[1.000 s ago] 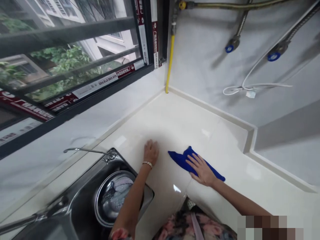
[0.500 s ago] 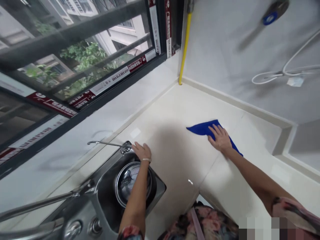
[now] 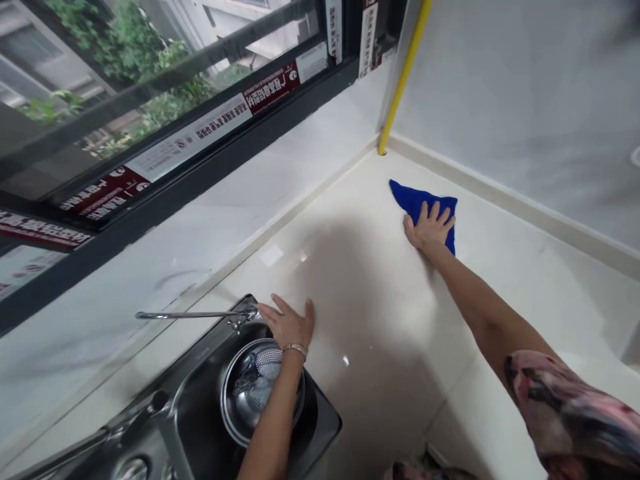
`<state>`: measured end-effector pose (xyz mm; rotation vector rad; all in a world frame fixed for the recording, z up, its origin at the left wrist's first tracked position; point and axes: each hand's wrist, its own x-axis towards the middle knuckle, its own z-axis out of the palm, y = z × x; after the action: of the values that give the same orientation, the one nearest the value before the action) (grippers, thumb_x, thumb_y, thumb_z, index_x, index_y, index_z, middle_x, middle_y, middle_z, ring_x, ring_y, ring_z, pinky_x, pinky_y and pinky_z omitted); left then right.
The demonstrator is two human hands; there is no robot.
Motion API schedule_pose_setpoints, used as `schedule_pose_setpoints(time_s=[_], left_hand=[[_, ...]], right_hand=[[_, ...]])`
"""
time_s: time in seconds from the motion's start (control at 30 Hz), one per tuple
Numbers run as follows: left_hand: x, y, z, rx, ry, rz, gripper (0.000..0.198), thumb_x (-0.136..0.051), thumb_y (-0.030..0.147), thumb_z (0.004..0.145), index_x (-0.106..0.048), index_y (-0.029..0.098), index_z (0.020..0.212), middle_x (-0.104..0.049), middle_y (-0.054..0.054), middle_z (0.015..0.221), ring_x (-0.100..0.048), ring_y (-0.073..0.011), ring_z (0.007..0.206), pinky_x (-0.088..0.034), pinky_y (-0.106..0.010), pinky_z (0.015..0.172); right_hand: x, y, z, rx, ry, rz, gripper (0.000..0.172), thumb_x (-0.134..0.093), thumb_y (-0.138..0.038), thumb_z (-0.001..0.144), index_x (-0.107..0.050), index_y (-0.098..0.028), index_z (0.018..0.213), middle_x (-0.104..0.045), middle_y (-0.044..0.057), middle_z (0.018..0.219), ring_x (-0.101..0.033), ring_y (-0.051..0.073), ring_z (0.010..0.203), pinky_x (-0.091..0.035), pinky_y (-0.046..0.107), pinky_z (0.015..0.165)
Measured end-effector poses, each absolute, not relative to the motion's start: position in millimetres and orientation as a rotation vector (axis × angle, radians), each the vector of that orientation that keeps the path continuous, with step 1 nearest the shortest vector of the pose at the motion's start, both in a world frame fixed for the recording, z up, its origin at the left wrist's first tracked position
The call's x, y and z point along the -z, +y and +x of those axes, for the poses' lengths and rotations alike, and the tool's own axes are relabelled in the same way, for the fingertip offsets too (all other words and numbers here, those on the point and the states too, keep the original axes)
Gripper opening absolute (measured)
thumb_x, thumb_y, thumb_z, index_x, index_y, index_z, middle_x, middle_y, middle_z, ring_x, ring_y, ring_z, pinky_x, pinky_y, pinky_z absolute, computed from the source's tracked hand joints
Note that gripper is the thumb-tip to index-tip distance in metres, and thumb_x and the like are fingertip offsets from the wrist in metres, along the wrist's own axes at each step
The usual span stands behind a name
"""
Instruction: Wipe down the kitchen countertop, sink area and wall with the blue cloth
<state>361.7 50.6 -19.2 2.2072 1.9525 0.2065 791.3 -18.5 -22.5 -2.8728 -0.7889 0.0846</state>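
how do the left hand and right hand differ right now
The left hand wears a bracelet; none shows on the right hand. The right hand lies flat on the blue cloth, while the left hand is at the edge of the sink, near the thin faucet, holding nothing. Both are bare and spread open.

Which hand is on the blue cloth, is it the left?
No, the right hand lies on the blue cloth, while the left hand is beside the sink.
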Motion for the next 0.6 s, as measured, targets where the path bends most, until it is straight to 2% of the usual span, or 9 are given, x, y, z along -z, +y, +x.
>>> schedule_pose_setpoints(time_s=[0.13,0.3,0.6], left_hand=[[21,50,363,-0.187,1.959,2.218,0.101,-0.054,0.064,0.094,-0.021,-0.002,0.164,-0.004,-0.041,0.168,-0.008,-0.0535,0.159,-0.028,-0.068,0.123],[18,47,363,-0.139,1.97,2.215,0.102,-0.053,0.064,0.094,-0.021,-0.003,0.163,-0.002,-0.041,0.168,-0.012,-0.0546,0.158,-0.026,-0.065,0.125],[16,44,364,-0.131,1.961,2.171,0.105,-0.055,0.065,0.092,-0.02,-0.004,0.163,0.002,-0.039,0.169,-0.006,-0.0532,0.159,-0.022,-0.064,0.127]], right_hand=[[23,57,780,-0.081,-0.962,-2.799,0.082,-0.023,-0.063,0.104,-0.026,-0.01,0.167,-0.018,0.024,0.172,-0.012,0.05,0.158,-0.012,0.08,0.119],[25,127,719,-0.051,-1.19,-2.636,0.08,-0.021,-0.058,0.105,-0.03,-0.004,0.164,-0.02,0.026,0.171,-0.013,0.05,0.157,-0.01,0.08,0.12],[15,167,534,-0.254,-1.751,-1.954,0.067,-0.041,-0.042,0.103,-0.047,0.0,0.154,-0.036,0.024,0.166,-0.018,0.048,0.156,-0.004,0.072,0.126]])
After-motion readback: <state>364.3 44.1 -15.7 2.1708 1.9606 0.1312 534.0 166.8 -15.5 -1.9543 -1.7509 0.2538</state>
